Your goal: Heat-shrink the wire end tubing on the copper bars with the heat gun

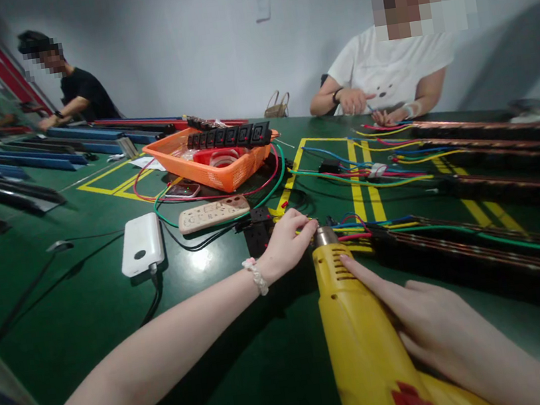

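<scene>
My right hand (426, 314) is wrapped round a yellow heat gun (352, 325), its index finger stretched along the vents. The gun's metal nozzle (326, 236) points away from me, toward several coloured wires (354, 229). Just left of the nozzle, my left hand (290, 243) has its fingers pinched together by the wire ends; what sits between the fingertips is too small to make out. A black socket block (257, 234) lies beside my left hand. From the wires, a long black rail with copper strips (457, 246) runs off to the right.
An orange basket (229, 178) holds black socket modules (228, 137). A white power bank (141, 246) with a cable and a beige phone case (212, 214) lie on the green table (210, 345). More wired rails (492, 138) lie at right. Co-workers (382, 72) sit across and far left.
</scene>
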A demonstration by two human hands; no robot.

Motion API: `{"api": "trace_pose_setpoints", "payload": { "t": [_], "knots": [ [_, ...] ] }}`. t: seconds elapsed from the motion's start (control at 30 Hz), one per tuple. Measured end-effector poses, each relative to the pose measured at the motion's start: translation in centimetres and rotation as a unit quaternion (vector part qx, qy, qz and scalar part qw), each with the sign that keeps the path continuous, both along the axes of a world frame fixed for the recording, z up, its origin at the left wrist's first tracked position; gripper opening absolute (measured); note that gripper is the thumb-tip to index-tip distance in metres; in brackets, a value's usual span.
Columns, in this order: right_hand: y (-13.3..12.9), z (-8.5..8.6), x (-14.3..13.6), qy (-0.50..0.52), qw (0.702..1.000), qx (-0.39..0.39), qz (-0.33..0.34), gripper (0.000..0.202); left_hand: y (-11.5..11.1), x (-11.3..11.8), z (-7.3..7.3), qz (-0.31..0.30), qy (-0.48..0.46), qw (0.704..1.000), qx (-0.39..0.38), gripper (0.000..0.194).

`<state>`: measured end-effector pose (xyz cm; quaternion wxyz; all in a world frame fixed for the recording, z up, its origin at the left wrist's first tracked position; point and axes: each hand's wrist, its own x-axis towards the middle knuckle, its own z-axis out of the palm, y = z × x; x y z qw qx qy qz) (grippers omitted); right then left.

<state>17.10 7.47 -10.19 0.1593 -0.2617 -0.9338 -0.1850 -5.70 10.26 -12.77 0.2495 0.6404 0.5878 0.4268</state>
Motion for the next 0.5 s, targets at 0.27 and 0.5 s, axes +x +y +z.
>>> {"api": "trace_pose_setpoints", "payload": {
  "t": [0.27,0.5],
  "knots": [
    [0.0,-1.1,0.7,-0.019,0.999,-0.027,-0.018,0.085,-0.2,0.0,0.4,0.003,0.000,1.000,-0.006,0.035],
    [0.0,-1.4,3.1,-0.026,0.997,-0.061,-0.046,0.084,-0.3,0.1,0.5,-0.004,0.004,1.000,0.002,0.035]
  ]
}}
